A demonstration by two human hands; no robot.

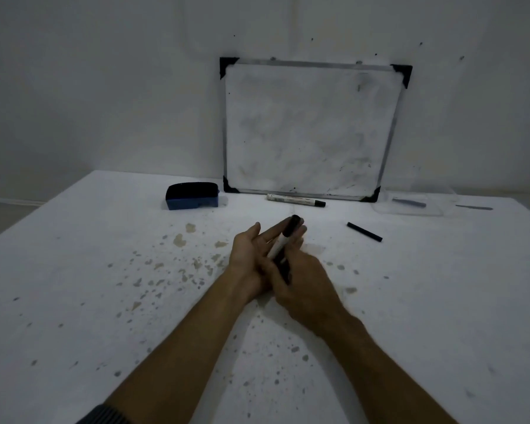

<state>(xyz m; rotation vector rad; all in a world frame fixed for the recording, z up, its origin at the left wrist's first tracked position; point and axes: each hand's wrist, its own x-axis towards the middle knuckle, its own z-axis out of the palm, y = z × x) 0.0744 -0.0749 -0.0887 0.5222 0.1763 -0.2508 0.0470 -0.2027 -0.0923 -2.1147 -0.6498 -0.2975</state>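
The marker (pixel 279 245) sits mid-counter (pixel 89 301), raised between both hands, its dark capped end pointing to 12 o'clock toward the whiteboard (pixel 309 127). The left hand (pixel 251 255) lies flat and wide, with straight fingers cradling the barrel. The right hand (pixel 303 283) curls around the near end. The step looks like working the marker's cap. To do it well, the left fingers should close on the cap while the right hand holds the barrel steady and pulls straight along its axis. Twisting risks inking the palm. A loose black cap (pixel 364 231) lies at 2 o'clock, and a second marker (pixel 296 200) at 12.
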